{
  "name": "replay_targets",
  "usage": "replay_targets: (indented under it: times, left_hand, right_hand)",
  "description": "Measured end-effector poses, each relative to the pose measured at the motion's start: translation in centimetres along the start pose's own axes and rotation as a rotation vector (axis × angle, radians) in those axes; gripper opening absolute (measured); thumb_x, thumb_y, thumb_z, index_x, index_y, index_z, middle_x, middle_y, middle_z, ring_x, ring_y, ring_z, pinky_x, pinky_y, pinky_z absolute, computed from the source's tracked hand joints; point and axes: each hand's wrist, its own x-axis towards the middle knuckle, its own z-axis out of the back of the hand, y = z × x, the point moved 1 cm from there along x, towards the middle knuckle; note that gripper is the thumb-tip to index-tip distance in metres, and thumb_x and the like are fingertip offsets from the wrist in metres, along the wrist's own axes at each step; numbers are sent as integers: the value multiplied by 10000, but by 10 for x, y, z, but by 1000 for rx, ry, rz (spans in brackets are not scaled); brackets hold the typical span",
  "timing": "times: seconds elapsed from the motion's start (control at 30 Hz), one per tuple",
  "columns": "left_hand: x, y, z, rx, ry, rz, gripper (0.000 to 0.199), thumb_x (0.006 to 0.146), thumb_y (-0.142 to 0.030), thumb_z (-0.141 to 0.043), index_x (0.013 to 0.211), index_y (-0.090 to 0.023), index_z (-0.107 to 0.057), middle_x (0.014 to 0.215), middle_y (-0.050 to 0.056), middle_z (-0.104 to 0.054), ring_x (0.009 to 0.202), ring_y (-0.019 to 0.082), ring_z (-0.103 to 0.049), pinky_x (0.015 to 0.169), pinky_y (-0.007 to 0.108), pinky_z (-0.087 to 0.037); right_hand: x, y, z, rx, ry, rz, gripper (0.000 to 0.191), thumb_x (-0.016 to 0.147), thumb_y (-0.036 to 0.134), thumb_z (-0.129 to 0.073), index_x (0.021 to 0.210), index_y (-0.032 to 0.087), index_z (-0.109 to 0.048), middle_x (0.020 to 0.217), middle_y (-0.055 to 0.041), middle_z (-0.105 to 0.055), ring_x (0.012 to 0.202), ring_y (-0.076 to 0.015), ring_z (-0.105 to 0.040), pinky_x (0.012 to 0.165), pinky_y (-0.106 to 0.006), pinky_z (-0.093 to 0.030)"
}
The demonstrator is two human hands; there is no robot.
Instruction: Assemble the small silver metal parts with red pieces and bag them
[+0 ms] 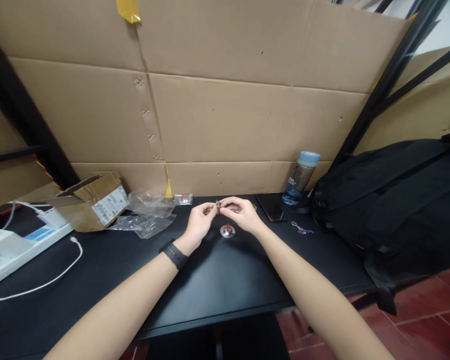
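Above the black table, my left hand (200,220) and my right hand (243,214) meet fingertip to fingertip. Between them they pinch a small dark reddish piece (218,207), mostly covered by the fingers, so its kind cannot be made out. Just below the hands, a round shiny metal disc (228,231) with a red upright part in its middle lies on the table. A black watch band circles my left wrist. Part of a small pale round thing (254,206) shows behind my right hand.
Left are an opened cardboard box (93,202), clear plastic bags (146,215), a small sealed packet (183,199) and a white power strip (26,250) with a cable. Right are a phone (270,208), a keychain (302,228), a water bottle (300,178) and a black backpack (393,200).
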Motion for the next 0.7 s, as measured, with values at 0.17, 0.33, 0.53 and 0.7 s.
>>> replay_targets:
  times: [0.17,0.33,0.53,0.7]
  left_hand:
    - [-1,0,0,-58,41,47,321,809,-442,-728,919,-141,-757,964,106,-771,931,232,-700,899,350,-514]
    - [3,2,2,29,89,10,311,860,-464,-670,869,-160,-738,896,64,-756,884,207,-679,851,302,-503]
    - [6,-6,12,286,138,-224,300,942,-463,-552,1070,-231,-692,1028,48,-708,883,190,-649,818,288,-486]
    - [2,-8,13,666,306,-329,206,918,-387,-590,985,-276,-750,1037,51,-720,992,244,-621,918,368,-431]
  right_hand:
    - [0,1,3,-177,-23,89,229,840,398,-719,955,201,-707,997,-71,-724,831,-198,-723,800,-351,-592]
    - [2,9,3,-389,-34,189,147,909,340,-645,860,215,-703,899,-62,-679,779,-189,-643,716,-324,-532]
    - [1,12,4,-490,62,237,80,915,218,-600,875,207,-669,903,-54,-641,812,-186,-590,742,-312,-480]
    - [1,11,6,-511,40,243,94,920,192,-576,875,205,-658,891,-51,-624,824,-187,-582,765,-311,-476]
